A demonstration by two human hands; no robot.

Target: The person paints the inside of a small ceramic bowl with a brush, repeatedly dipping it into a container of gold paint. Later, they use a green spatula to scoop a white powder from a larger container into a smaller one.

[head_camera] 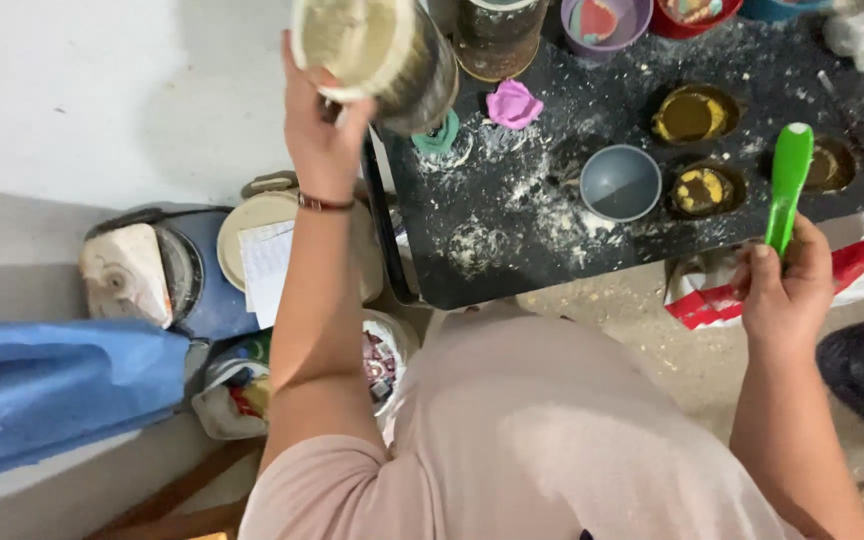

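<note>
Left hand point(324, 135) grips crusted cylindrical tin point(377, 55), tilted. Right hand point(784, 285) closed round smooth green plastic spatula point(788, 185) over powder-dusted black table point(512, 250).

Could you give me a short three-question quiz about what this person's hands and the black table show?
1. True or false: the right hand holds a green stick.
2. What does the left hand hold up? A) a round tin B) a pink lump C) a paper sheet
3. Fill in: the grey bowl stands on the black table, which is dusted with ____ powder.

Key: 1 true; 2 A; 3 white.
</note>
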